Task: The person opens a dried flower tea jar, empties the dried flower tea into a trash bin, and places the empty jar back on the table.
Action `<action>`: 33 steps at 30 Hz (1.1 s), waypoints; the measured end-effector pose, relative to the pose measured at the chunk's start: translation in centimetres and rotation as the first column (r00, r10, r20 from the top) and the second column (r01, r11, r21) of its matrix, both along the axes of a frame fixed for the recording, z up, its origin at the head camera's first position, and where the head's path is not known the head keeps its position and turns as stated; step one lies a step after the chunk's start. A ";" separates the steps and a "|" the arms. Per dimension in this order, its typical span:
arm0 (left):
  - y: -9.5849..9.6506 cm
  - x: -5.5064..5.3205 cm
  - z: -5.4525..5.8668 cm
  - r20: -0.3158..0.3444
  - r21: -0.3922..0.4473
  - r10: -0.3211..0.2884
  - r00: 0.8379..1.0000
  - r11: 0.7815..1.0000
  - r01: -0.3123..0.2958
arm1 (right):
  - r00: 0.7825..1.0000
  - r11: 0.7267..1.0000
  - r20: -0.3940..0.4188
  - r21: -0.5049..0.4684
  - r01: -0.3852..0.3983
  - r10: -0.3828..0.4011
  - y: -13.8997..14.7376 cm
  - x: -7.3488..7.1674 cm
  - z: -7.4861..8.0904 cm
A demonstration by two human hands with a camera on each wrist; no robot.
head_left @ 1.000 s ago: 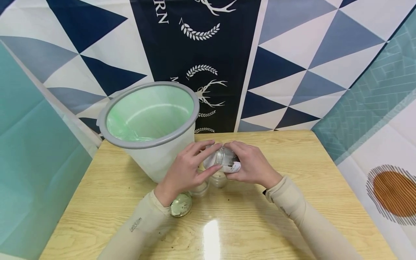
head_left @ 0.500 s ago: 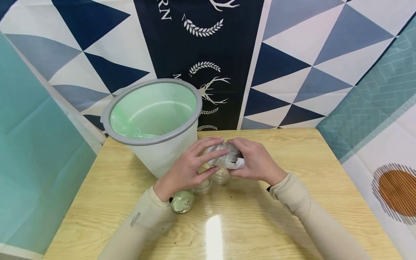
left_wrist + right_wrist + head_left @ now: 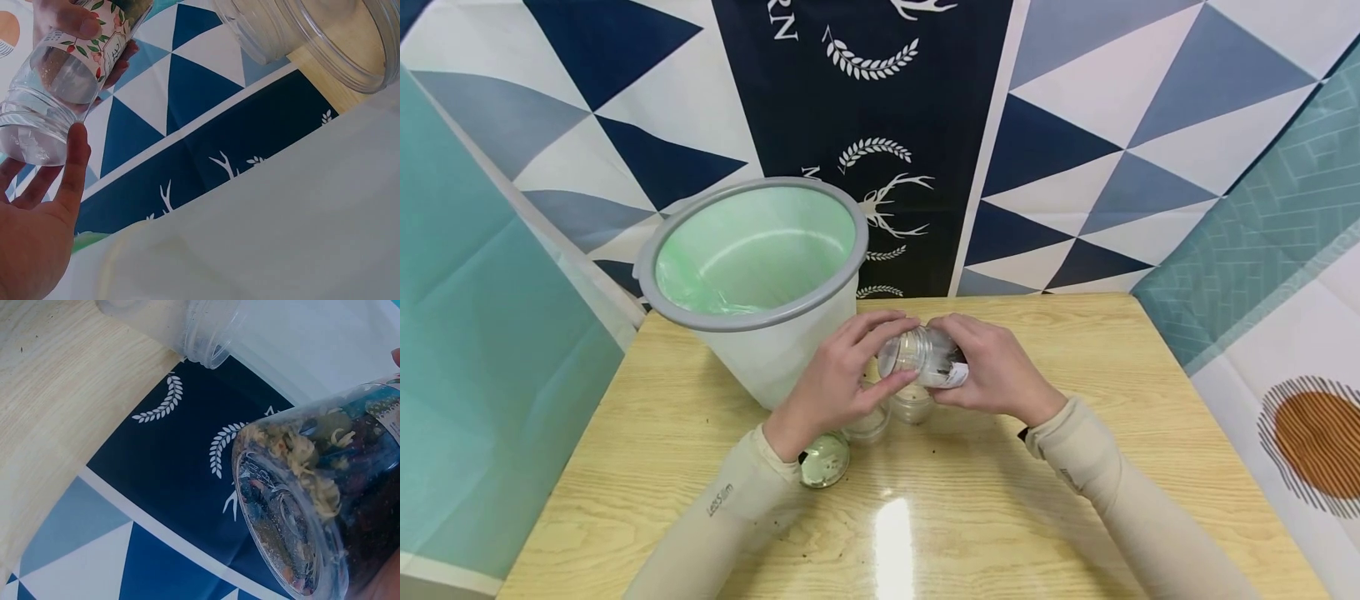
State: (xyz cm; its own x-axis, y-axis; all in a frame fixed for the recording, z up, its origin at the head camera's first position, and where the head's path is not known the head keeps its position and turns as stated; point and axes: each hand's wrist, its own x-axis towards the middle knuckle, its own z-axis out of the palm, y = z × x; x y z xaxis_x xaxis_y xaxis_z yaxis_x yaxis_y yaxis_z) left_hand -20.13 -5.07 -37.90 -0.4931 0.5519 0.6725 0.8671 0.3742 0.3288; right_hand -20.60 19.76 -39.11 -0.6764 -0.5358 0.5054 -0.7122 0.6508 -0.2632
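Note:
A clear jar (image 3: 928, 358) lies tilted on its side in the air, its mouth toward the left. My right hand (image 3: 1000, 371) grips its body near the base. At the mouth end my left hand (image 3: 838, 367) holds it between thumb and fingers. The left wrist view shows a flowered label (image 3: 114, 37) on the jar, with left fingertips at the mouth's rim. Dried flowers (image 3: 306, 456) and darker bits are gathered toward the base in the right wrist view. Two more clear jars, one (image 3: 912, 407) below the held jar and one (image 3: 868, 423) beside it, stand on the table.
A large white bin (image 3: 752, 320) with a grey rim and green inside stands at the back left, close to my left hand. A shiny greenish round lid (image 3: 825, 461) lies by my left wrist. Small dark crumbs dot the wooden table (image 3: 1000, 533). Patterned cloth hangs behind.
The jar stays held between both hands. My left fingers have shifted around its mouth, leaving more of the rim showing. The whole head view has moved slightly.

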 end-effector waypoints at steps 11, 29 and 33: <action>-0.5 0.1 0.2 -0.003 -0.019 -0.021 1.000 1.000 0.021 | 0.999 0.998 0.025 -0.054 -0.018 0.019 0.1 0.0 -0.4; -2.9 1.6 -0.9 -0.020 0.008 0.015 1.000 1.000 -0.015 | 0.999 0.961 0.053 -0.277 0.010 0.005 0.7 0.0 -0.2; -3.8 2.1 -1.4 -0.017 0.003 0.027 0.999 1.000 -0.027 | 0.998 0.959 0.057 -0.283 0.019 -0.003 0.7 0.1 -0.2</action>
